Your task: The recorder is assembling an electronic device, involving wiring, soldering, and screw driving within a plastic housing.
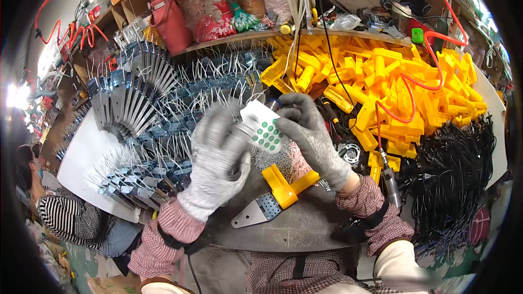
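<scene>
A small white sheet with rows of green round stickers (pixel 267 134) is held up over the middle of the bench. My right hand (pixel 311 130), in a grey glove, pinches its right edge between thumb and fingers. At the sheet's left edge is my gloved left hand (pixel 220 155); motion smears its fingers, so their grip cannot be made out. Below the hands lies a yellow plastic housing (pixel 282 189) joined to a flat metal blade (pixel 249 215) with a perforated plate. Small screws (pixel 275 159) and pink pieces (pixel 299 164) are heaped behind it, partly hidden by the hands.
Yellow housings (pixel 392 76) pile up at the back right, beside black cables (pixel 452 179). Metal blades (pixel 128 103) and wired blue parts (pixel 144 177) crowd the left. An air screwdriver (pixel 390 182) hangs on a red hose. Another person (pixel 71 215) sits at far left.
</scene>
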The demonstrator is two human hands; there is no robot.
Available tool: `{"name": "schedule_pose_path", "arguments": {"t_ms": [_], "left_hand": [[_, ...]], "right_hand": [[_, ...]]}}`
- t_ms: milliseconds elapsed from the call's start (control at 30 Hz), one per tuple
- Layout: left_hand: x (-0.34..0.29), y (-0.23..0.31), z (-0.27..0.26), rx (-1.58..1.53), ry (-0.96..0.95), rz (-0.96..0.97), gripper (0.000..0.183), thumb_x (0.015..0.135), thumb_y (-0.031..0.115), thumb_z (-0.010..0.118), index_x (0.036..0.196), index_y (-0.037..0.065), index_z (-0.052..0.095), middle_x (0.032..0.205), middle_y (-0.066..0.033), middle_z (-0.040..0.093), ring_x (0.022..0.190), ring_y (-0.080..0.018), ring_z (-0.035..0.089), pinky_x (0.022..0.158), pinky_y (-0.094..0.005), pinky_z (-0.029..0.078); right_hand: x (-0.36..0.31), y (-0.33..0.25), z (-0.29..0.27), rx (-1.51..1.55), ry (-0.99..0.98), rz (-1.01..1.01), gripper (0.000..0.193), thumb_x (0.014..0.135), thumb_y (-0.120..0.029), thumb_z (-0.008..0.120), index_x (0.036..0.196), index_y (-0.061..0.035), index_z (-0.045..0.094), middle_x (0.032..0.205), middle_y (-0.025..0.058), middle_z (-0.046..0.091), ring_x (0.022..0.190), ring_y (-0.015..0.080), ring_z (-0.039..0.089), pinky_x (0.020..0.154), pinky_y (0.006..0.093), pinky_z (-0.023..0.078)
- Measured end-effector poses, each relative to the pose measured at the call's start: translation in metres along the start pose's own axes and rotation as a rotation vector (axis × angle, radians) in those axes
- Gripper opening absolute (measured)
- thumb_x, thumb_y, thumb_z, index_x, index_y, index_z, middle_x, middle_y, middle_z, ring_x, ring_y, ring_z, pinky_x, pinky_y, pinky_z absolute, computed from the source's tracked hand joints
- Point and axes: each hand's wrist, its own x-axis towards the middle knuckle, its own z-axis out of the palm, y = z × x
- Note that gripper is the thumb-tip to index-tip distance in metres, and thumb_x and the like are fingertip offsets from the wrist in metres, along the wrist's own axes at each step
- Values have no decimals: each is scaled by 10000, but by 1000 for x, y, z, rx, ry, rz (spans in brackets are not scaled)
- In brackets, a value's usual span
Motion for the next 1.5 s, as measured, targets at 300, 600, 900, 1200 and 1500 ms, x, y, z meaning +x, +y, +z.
{"name": "schedule_pose_path", "arguments": {"t_ms": [300,600,900,1200,1500], "left_hand": [[-11,3,25,-1396,-279,-844,484,924,124,726,1354,-19,555,1198,-72,669,1095,-140,631,1000,-293,494],[-35,41,82,-1270,-76,-899,311,975,82,665,1270,-3,614,1198,-81,671,1103,-155,639,962,-311,508],[-34,33,121,-530,-80,-548,248,959,124,630,1156,-23,600,1047,-189,644,977,-347,644,845,-428,525],[-10,21,165,-287,-162,-651,276,983,200,564,1156,-13,589,1062,-248,644,1006,-451,629,857,-525,510],[-80,35,123,-376,-129,-551,635,924,184,656,1481,48,383,1402,-285,496,1265,-445,527,1055,-497,440]], "right_hand": [[-16,5,3,-185,-12,-206,333,946,39,564,1263,-50,512,1070,28,558,983,100,556,919,270,478],[-49,45,8,-404,333,-201,160,898,5,650,1049,-30,688,1033,84,651,960,178,628,844,301,500],[-40,45,-22,-1390,145,-532,249,791,-164,781,1028,-133,713,1083,41,612,1112,297,549,1034,477,378],[7,90,-54,-1248,233,-292,152,799,-148,731,880,-35,670,945,127,625,977,339,602,912,453,458],[-28,113,-62,-1353,-29,-59,163,832,-178,698,935,-51,698,1036,150,630,1068,341,603,945,469,470]]}}
